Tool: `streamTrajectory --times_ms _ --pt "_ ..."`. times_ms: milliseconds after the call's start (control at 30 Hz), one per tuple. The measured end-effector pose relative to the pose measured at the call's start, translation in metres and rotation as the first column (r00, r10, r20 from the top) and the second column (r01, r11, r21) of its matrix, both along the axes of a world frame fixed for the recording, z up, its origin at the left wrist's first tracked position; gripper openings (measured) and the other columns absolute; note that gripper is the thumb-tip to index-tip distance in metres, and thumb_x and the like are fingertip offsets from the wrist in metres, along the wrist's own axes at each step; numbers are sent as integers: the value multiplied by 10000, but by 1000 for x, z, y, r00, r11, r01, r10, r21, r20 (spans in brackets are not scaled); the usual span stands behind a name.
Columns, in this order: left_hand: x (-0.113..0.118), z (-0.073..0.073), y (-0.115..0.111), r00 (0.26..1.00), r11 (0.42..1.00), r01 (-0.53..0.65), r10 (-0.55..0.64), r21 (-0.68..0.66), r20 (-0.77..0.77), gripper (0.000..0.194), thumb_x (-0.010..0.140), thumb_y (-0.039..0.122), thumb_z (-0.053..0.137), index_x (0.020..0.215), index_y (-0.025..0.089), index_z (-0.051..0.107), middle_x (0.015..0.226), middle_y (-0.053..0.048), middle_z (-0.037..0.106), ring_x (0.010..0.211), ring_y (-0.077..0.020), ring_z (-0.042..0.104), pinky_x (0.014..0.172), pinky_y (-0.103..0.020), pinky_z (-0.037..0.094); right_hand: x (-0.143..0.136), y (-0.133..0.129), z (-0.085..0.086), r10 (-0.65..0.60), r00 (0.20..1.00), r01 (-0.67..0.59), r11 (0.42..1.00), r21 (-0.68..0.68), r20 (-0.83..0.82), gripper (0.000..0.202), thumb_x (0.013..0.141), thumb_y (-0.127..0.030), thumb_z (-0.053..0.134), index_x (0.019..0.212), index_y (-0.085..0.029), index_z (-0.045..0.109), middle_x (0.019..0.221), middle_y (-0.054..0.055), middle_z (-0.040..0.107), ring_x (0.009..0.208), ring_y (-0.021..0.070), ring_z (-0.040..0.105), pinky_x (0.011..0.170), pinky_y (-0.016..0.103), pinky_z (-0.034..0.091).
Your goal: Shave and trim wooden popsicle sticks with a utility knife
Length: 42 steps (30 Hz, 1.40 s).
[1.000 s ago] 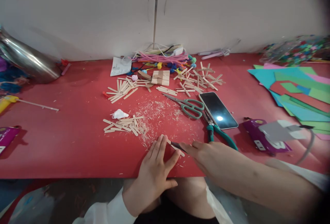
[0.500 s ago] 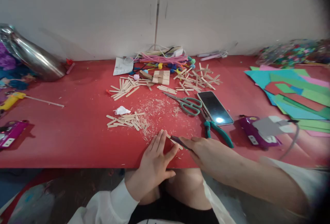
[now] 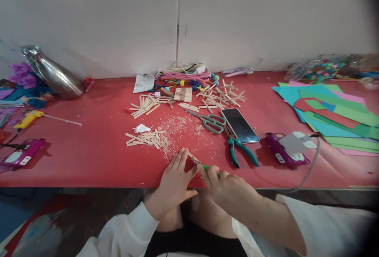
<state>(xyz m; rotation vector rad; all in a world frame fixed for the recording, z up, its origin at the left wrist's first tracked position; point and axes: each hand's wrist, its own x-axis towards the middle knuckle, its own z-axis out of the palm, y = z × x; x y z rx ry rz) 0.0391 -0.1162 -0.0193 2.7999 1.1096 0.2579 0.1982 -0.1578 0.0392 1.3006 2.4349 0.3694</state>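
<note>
My left hand (image 3: 175,180) lies with fingers stretched out on the red table near its front edge, thumb apart. Close to its fingertips is a thin wooden craft stick (image 3: 191,156), partly hidden by the hands. Wrapped around a green-handled craft knife (image 3: 205,167), my right hand (image 3: 220,184) holds the blade against the stick. Wood shavings (image 3: 180,130) are scattered just beyond my hands. A loose pile of craft sticks (image 3: 146,139) sits to the left of them, with a crumpled white scrap (image 3: 142,128) behind it.
Pliers (image 3: 241,151), scissors (image 3: 213,122) and a phone (image 3: 240,125) lie right of the shavings. Purple power strips (image 3: 286,152) stand on both sides. A glue gun (image 3: 29,119) and metal jug (image 3: 57,74) are at left, coloured paper (image 3: 325,111) at right.
My right hand has drawn back toward me and left with the knife, and its green handle now shows. My left hand stays nearly in place. The whole view has shifted slightly.
</note>
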Motion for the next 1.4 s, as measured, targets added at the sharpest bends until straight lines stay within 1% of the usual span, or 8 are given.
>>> streamTrajectory --times_ms 100,167,267,367,433,1033,1267,1400 --pt "0 -1 0 1000 1000 9 -9 0 7 823 538 444 773 1247 251 402 1450 -175 118 1307 -340 162 1004 -457 289 5 8 5 -105 993 98 989 -111 -61 525 728 3 414 1244 -71 467 847 147 658 541 180 629 402 243 440" --pt "-1 -2 0 1000 1000 15 -15 -3 17 867 521 406 792 1267 259 376 1453 -175 100 1305 -348 162 997 -464 295 12 18 12 -195 964 156 965 -211 -180 510 733 -21 443 1234 -107 483 941 139 665 637 179 653 477 230 467" --pt "-2 -3 0 999 1000 18 -18 -2 38 920 508 364 807 1295 270 339 1459 -168 68 1304 -353 158 995 -473 294 24 30 22 -324 851 189 923 -335 -413 405 811 -99 399 1175 -207 541 867 61 699 702 162 658 549 205 469" --pt "-2 -4 0 998 1000 15 -14 -14 55 948 500 361 810 1308 285 319 1464 -158 40 1305 -353 156 988 -477 305 33 33 25 -368 755 190 915 -356 -543 396 838 -149 373 1190 -233 534 894 47 704 766 170 658 602 224 481" --pt "-2 -4 1 998 1000 15 -14 -19 62 950 503 355 809 1311 290 314 1465 -153 27 1305 -351 161 984 -477 311 35 32 23 -368 740 195 918 -344 -563 397 838 -174 379 1204 -216 527 950 64 695 809 185 653 640 258 493" --pt "-2 -7 -1 997 1000 17 -17 1 73 924 529 357 796 1313 289 313 1470 -135 -2 1312 -349 125 1000 -478 291 28 29 13 -305 822 159 934 -320 -481 421 823 -131 380 1224 -179 500 757 66 671 686 166 634 565 240 447" --pt "-2 -7 -1 998 1000 14 -13 -14 65 932 522 352 799 1313 290 310 1468 -144 16 1315 -344 119 1002 -476 283 25 31 17 -324 844 178 921 -346 -428 430 813 -103 400 1229 -156 494 812 81 676 711 176 642 583 261 468" --pt "-2 -7 -1 997 1000 11 -9 -22 73 919 528 339 797 1310 284 318 1466 -147 38 1317 -335 116 1011 -466 275 21 33 21 -302 900 172 909 -380 -314 470 778 -55 431 1241 -123 478 875 106 676 762 200 650 612 290 493"
